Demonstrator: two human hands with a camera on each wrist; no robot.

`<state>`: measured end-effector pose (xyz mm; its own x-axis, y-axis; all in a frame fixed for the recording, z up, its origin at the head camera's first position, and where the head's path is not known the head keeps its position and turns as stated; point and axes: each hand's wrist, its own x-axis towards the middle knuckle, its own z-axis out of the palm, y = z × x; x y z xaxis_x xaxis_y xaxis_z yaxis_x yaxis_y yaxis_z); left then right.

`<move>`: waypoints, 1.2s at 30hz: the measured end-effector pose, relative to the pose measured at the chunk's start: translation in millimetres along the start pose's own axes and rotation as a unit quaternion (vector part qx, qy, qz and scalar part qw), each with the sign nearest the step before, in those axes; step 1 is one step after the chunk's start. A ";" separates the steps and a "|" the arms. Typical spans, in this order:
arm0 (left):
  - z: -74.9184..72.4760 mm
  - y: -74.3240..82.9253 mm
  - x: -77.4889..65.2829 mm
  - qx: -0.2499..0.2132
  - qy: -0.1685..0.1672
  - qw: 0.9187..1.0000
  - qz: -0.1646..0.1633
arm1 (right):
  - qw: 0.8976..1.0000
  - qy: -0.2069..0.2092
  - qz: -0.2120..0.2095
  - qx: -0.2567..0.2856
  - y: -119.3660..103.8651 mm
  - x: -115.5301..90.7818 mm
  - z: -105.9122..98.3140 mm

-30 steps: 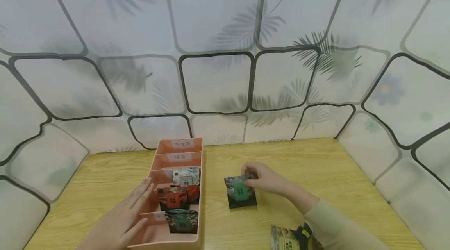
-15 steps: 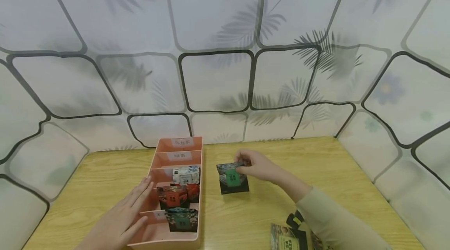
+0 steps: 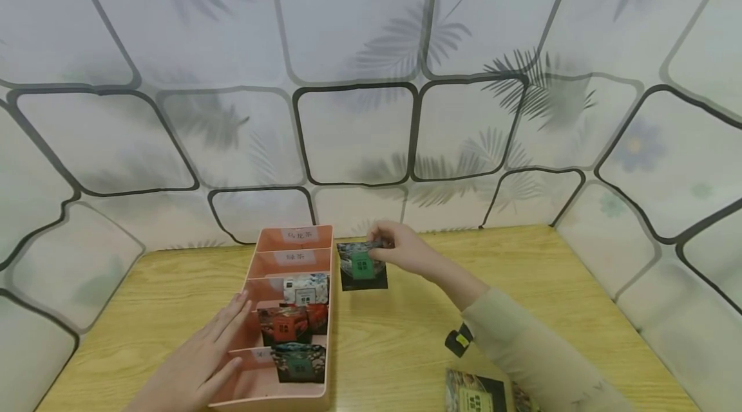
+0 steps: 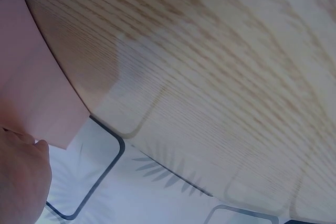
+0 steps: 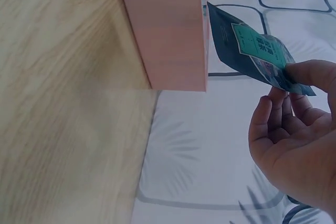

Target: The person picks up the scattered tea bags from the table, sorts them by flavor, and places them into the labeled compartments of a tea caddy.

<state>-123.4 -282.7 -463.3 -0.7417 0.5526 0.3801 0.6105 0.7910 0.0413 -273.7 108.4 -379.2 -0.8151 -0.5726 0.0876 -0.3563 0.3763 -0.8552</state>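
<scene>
My right hand pinches a dark tea sachet with a green label by its top right corner. The sachet hangs just off the right side of a pink divided box, near its back end. Thumb and fingertips grip the sachet's edge in the right wrist view, where the hand is beside the box wall. My left hand lies along the box's left rim with its fingers extended. In the left wrist view, only part of that hand shows against the box.
The box holds a white sachet, red sachets and a dark green one; its two back compartments carry paper labels. A yellow-labelled sachet and a small black object lie front right on the wooden table.
My right hand has carried the green-labelled sachet left and away from me, up to the box's back right side. More of the small black object shows beside the sleeve. The left hand stays put.
</scene>
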 end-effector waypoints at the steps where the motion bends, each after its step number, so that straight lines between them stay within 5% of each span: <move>1: 0.3 0.1 -0.1 0.001 -0.001 1.000 -0.001 | 1.000 0.004 0.000 -0.003 -1.7 2.5 0.5; 18: 1.3 0.3 -0.1 -0.003 -0.006 1.000 -0.011 | 0.998 0.067 -0.005 -0.020 -26.6 47.2 20.2; 36: 5.1 -4.1 -0.3 -0.008 -0.004 1.000 0.000 | 0.991 0.120 0.010 0.056 -17.0 80.7 59.0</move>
<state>-127.1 -284.7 -468.3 -0.7436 0.5546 0.3735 0.6146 0.7869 0.0552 -306.6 12.8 -387.7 -0.9119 -0.3700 0.1774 -0.2967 0.2957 -0.9080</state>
